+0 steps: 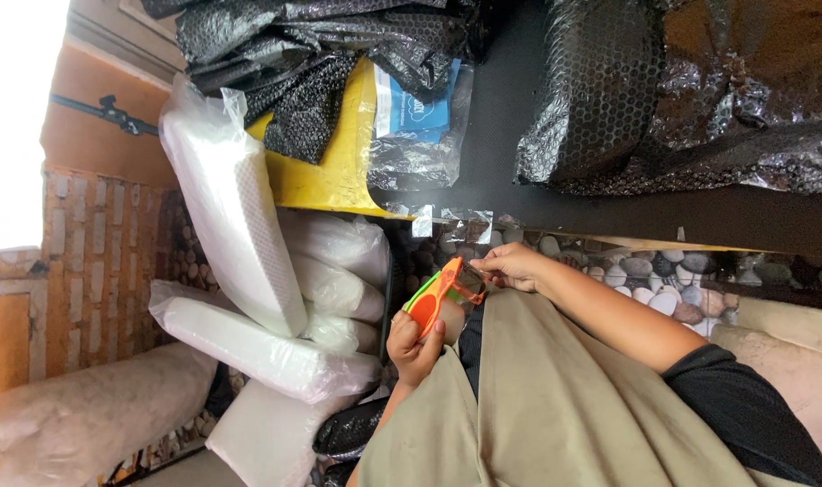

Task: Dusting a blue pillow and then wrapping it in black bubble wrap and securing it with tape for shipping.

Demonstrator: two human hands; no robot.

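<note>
A pair of glasses with an orange frame and a green side arm (436,296) is held over my lap. My left hand (413,347) grips its lower end, fingers wrapped round the frame. My right hand (512,266) pinches the upper end by the lens with thumb and fingertips. Both hands are shut on the glasses, above my khaki trousers (555,406). The view is turned on its side.
A black table (510,108) with a yellow edge (339,171) carries black bubble wrap (609,90) and a clear bag holding a blue pack (415,113). White foam-filled plastic bags (240,225) are piled against a brick wall (95,261). Pebble floor (645,271) lies under the table.
</note>
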